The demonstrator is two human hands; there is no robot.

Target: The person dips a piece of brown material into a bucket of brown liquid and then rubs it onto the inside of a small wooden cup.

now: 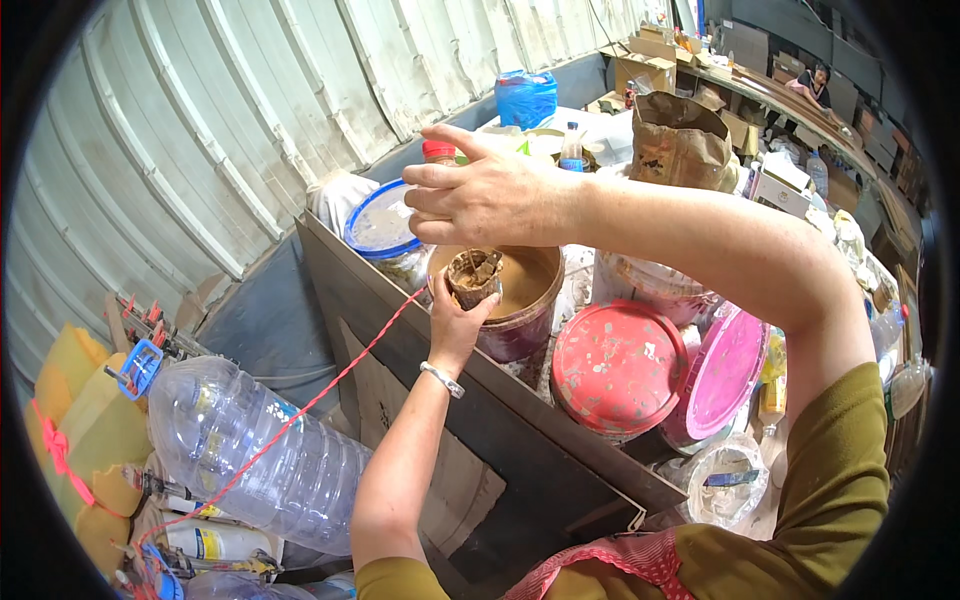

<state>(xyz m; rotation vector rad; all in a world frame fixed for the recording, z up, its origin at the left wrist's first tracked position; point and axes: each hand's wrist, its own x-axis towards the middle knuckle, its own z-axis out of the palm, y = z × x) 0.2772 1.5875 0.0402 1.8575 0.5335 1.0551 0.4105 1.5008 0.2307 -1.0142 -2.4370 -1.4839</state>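
Observation:
My left hand point(455, 322) reaches up from below and grips a small brown, paste-caked cup point(473, 277) at the rim of an open bucket point(520, 320) filled with tan paste. A silver bracelet sits on that wrist. My right hand point(480, 195) hovers just above the cup, fingers curled and thumb up; a thin stick seems to hang from it into the cup, though its grip is hard to make out. Both hands are over the dark board point(480, 400) that edges the bench.
A red-lidded bucket point(615, 365), a tilted pink lid point(722, 372) and a blue-rimmed tub point(380, 228) crowd the bench. A red string point(300, 410) runs down left across a large clear plastic bottle point(260, 450). Yellow sponges point(80, 420) lie far left; a person sits far back right.

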